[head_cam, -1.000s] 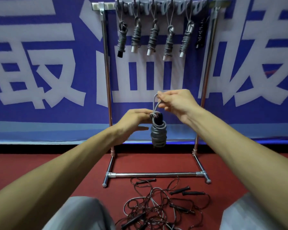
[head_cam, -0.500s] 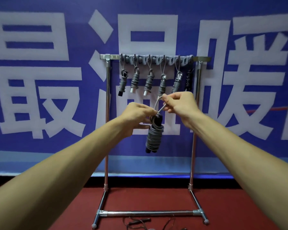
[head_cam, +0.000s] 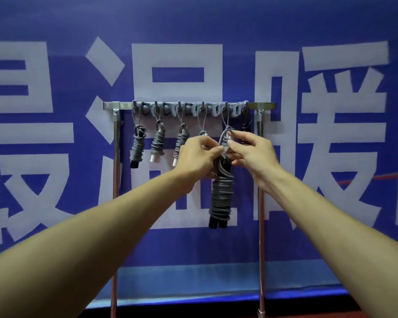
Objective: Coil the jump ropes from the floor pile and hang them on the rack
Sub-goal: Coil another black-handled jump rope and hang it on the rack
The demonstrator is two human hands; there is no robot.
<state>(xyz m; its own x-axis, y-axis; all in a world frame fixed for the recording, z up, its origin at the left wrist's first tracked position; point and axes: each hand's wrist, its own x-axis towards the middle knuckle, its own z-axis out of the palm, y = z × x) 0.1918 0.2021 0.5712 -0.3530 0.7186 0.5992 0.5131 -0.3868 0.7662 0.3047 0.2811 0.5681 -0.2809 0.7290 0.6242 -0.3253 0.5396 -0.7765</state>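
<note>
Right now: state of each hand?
Left hand: closed on the coiled jump rope, near its top.
Right hand: pinching that rope's hanging loop.

Crowded hook bar (head_cam: 189,106), open wall space below

Hung along the bar: coiled ropes (head_cam: 137,145) side by side, narrow gaps between. Hooks at the right end partly blocked from view by both hands (head_cam: 199,157) and a held rope bundle (head_cam: 221,193). Open between the two uprights (head_cam: 115,157) under the bundles, in front of the banner (head_cam: 55,157).
</note>
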